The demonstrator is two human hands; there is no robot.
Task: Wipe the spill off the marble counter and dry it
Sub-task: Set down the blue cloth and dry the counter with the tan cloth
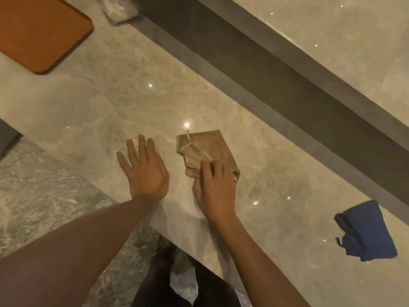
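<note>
Marble counter (88,120), tan cloth (203,149), blue cloth (367,231), orange mat (42,32)

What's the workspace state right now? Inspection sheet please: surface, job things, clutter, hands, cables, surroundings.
Surface: marble counter, glossy with light glints; no clear spill visible.
Job's things: tan cloth, folded, flat on the counter; blue cloth, crumpled, lying apart on the right.
Clutter: orange mat at the far left; clear wrapped item at the top edge, contents unclear.
Hands: left hand flat on the counter, fingers spread, beside the tan cloth and not touching it; right hand pressing on the tan cloth's near edge.
Cables: nothing seen.
Surroundings: dark ledge behind the counter, a higher marble surface beyond it, speckled floor below.
</note>
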